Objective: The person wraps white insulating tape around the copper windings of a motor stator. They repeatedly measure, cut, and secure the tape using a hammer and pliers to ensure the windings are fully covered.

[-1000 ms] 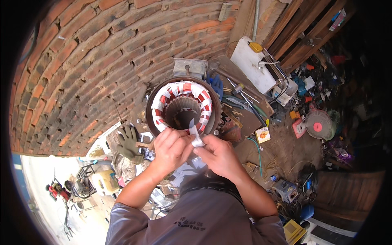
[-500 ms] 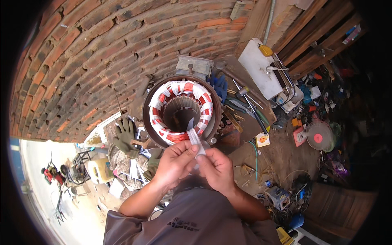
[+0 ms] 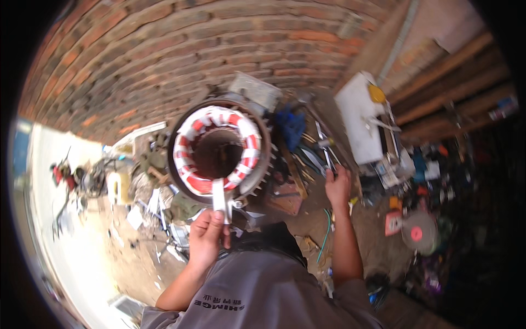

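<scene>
A round motor stator [image 3: 263, 164] stands before me, its ring of red windings [image 3: 251, 143] bound with white tape. At the near side of the ring, a white tape strip [image 3: 218, 196] hangs down toward me. My left hand [image 3: 207, 234] is closed on this strip, pinching its lower end between thumb and fingers. Out to the right, my right hand [image 3: 338, 183] is over the tools, fingers closed around a slim silver metal tool [image 3: 328, 156]. Blur and the fingers hide what kind of tool it is.
Pliers [image 3: 311, 159] and a blue cloth [image 3: 290, 123] lie right of the stator. Beyond them stands a white board [image 3: 359, 118]. A brick wall [image 3: 192, 60] rises behind. Left are a yellowish jug [image 3: 117, 188] and rags; a round fan-like disc [image 3: 419, 233] stands among clutter at right.
My hands have parted: the left keeps the white strip near the ring, while the right has let go and moved right to the tools. The view has shifted, placing the stator further left.
</scene>
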A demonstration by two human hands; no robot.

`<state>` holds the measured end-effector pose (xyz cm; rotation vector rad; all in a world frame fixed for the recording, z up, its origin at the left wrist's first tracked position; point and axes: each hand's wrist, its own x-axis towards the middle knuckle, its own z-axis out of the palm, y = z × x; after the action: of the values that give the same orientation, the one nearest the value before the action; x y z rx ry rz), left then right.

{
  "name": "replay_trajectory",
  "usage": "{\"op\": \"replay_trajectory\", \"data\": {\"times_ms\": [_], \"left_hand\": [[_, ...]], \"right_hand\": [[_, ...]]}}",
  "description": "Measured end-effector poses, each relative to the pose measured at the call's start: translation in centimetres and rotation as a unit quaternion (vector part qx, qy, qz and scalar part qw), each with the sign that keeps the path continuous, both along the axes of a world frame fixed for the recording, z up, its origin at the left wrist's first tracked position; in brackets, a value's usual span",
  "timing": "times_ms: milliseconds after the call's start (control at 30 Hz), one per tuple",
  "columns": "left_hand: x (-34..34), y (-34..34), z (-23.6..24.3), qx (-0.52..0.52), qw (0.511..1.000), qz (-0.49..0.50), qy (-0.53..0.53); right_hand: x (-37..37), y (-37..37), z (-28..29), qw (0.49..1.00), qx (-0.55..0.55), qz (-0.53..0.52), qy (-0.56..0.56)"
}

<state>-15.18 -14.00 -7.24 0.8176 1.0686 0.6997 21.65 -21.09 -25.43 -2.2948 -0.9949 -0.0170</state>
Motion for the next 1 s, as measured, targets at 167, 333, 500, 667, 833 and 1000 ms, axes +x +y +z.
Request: {"op": "replay_trajectory", "data": {"times_ms": [167,333,500,667,833,1000], "left_hand": [[0.2,-0.9,-0.3,0.142,0.968,-0.018,0.206],[-0.8,-0.1,0.6,0.086,0.977,-0.071,0.180],[-0.6,0.4,1.2,0.059,0.986,-0.088,0.131],[-1.6,0.8,1.9,0.208,0.937,-0.149,0.237],[-1.7,2.1,1.5,0.260,0.920,-0.178,0.231],[-2.0,2.1,1.7,0.228,0.936,-0.166,0.210]], "right_hand": [[1.7,3.2,-1.7,0.977,-0.209,0.046,-0.016],[3.3,2.3,-2.7,0.983,-0.179,0.038,0.022],[1.8,-0.1,6.4,0.994,-0.060,0.088,-0.006],[-5.4,2.7,25.1,0.925,0.058,0.273,0.257],[-11.8,8.4,30.1,0.839,-0.092,0.534,-0.055],[-12.8,9.1,28.0,0.835,-0.067,0.525,-0.154]]}}
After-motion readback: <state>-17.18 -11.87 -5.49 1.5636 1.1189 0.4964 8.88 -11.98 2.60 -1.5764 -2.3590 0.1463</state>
